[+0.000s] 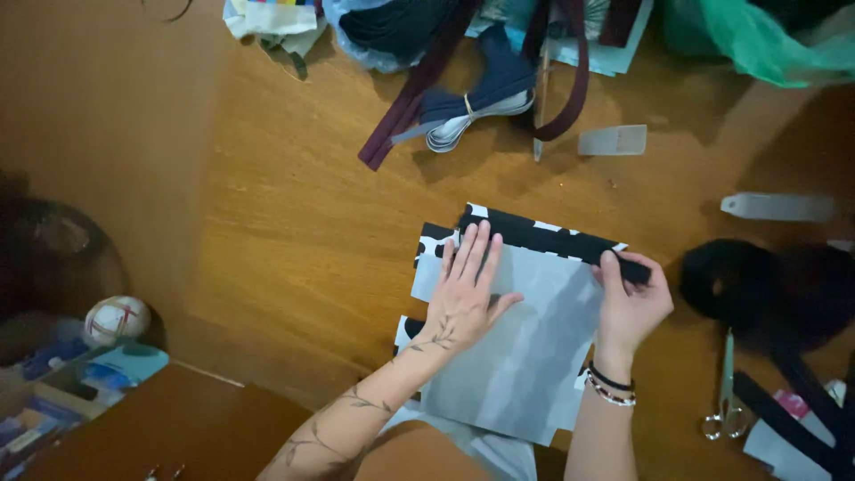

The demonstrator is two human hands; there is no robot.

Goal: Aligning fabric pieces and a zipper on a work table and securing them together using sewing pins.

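A flat grey-white sheet (525,356) lies on a piece of black-and-white patterned fabric (432,245) on the wooden table. My left hand (468,289) presses flat on the sheet's upper left, fingers spread and pointing away from me. A black strip (543,239) runs along the fabric's far edge. My right hand (628,298) pinches the right end of that strip between thumb and fingers. A bracelet sits on my right wrist.
Scissors (726,401) lie at the right, beside a black mass of material (766,289). Dark straps and a bundled blue zipper tape (481,102) sit at the far side with bags and green plastic (766,40). A small ball (116,319) and a box of supplies are at the left.
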